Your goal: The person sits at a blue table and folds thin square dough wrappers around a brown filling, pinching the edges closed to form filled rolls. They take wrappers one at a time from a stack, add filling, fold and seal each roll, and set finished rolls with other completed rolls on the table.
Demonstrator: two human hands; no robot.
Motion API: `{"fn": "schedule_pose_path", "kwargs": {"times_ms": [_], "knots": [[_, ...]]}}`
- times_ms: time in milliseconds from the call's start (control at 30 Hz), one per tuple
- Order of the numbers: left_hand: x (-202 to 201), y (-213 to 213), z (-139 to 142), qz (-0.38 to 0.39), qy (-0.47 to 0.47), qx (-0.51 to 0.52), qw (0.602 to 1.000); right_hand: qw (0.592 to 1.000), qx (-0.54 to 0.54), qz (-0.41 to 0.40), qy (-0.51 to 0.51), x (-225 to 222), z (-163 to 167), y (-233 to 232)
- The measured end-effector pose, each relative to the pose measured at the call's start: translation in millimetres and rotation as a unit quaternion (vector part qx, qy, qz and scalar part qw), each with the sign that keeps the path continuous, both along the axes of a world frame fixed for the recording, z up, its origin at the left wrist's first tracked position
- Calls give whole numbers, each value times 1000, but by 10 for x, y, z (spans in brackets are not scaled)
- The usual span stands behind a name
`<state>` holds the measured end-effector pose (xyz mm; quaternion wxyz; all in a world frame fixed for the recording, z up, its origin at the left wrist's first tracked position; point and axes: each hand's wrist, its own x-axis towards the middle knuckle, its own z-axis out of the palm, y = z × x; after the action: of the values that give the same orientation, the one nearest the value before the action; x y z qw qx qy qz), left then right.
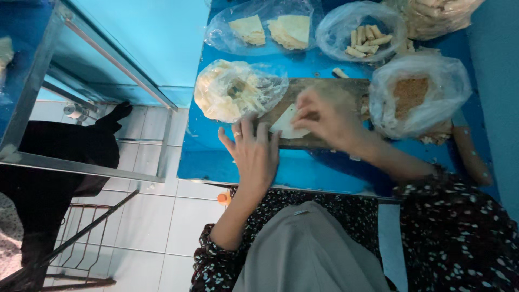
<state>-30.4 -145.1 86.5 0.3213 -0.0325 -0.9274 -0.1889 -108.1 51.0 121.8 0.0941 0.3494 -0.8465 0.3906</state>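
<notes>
- Head view: the left hand (254,154) lies flat with fingers spread, pressing the near-left corner of a pale, thin triangular pastry sheet (287,123) on a worn wooden board (335,89).
- The right hand (324,116) is curled over the sheet's right part, fingertips pinched together on the dough as if folding it; it is blurred, so the exact grip is unclear.
- The board sits mid-table on the glossy blue table (303,170), near its front edge.
- At the left edge of the board, a crumpled clear plastic bag of stacked pastry sheets (232,89) touches it; a clear bag of brown crumbly filling (413,94) stands at the right.
- Toward the far edge, a bag of finished rolls (367,40).
- Risk, as I judge it: the thin sheet could tear or slip loose if the pinch pulls while the flat palm holds it.
</notes>
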Motion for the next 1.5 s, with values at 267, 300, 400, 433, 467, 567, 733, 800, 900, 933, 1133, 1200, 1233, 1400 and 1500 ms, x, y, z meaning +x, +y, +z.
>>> {"fn": "schedule_pose_path", "kwargs": {"times_ms": [267,300,400,433,467,567,733,800,900,933,1133,1200,1233,1400,1500], "knots": [[-4,-14,-51,-3,6,12,1000,968,108,81,214,229,-105,-116],[-11,-19,-52,-3,3,13,1000,959,111,88,246,244,-107,-107],[-35,-15,-61,-3,0,15,1000,952,130,73,268,271,-138,-83],[-38,-5,-58,-3,1,14,1000,955,131,71,258,267,-136,-67],[-39,3,-62,-1,-1,13,1000,958,131,69,247,263,-136,-51],[-42,29,-70,-6,-8,12,1000,976,91,11,199,235,-82,-15],[-50,57,-87,-29,-6,33,999,988,109,-98,36,191,120,138],[-58,69,-83,-44,-8,45,998,983,141,-118,-17,190,141,138],[-70,100,-68,-74,1,75,994,990,114,-73,48,195,92,96],[-68,120,-60,-85,5,88,992,991,104,-85,9,190,75,95],[-73,139,-72,-149,6,134,980,988,-34,-66,-135,105,-67,110],[-96,149,-80,-133,23,115,984,984,-76,-47,-154,85,-120,89],[-110,163,-84,-126,31,105,986,982,-87,-43,-163,82,-144,87],[-108,192,-82,-103,45,56,992,960,-165,-21,-226,104,-196,63],[-78,171,-82,-107,52,48,992,968,-129,-57,-207,87,-206,72]]}}
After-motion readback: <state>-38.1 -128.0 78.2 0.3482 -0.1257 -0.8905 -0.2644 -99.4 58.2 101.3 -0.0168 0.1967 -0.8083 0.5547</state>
